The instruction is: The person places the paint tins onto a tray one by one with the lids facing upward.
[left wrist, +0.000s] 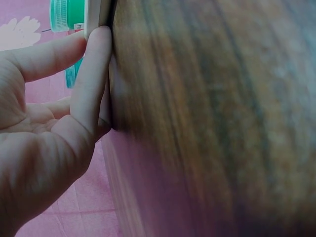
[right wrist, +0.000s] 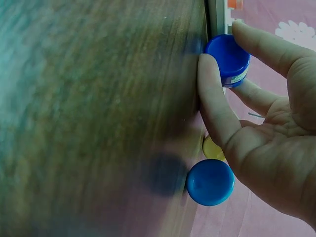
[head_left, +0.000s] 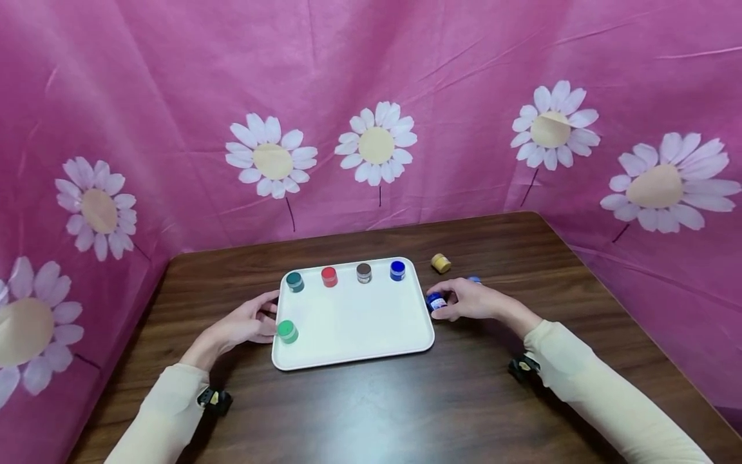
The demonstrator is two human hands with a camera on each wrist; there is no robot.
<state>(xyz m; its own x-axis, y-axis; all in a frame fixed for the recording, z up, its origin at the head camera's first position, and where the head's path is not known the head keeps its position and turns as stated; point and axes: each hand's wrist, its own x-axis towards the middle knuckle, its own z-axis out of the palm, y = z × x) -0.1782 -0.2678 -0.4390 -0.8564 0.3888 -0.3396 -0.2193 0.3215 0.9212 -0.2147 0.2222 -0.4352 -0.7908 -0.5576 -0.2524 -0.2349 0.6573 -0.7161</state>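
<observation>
Right hand (head_left: 472, 298) pinching dark-blue jar, left hand (head_left: 249, 321) loose against tray edge

The dark-blue, round plastic-looking jar (head_left: 436, 301) is just off the right side of the white, rectangular, shallow-rimmed tray (head_left: 356, 325), tilted, label showing. Right thumb and fingers are curled in on it, gap no wider than the jar (can't tell if jar touches rim). Left hand: fingers part-spread, fingertips touching the tray's left edge, no full grip visible.

Step in hand, my read: moving the jar at the tray's edge. Next move calls for a firm pinch, enough lift to clear the rim, and a steady tray.

On the tray: dark-green jar (head_left: 295, 281), red jar (head_left: 329, 277), brown jar (head_left: 364, 273) and bright-blue jar (head_left: 397, 270) along the far side; light-green jar (head_left: 286, 332) nearer, at left. Off the tray: yellow jar (head_left: 440, 263) (looks tipped over) and light-blue jar (right wrist: 210, 182), mostly hidden behind the right hand in the head view. All on a brown wood-grain table (head_left: 371, 419).
</observation>
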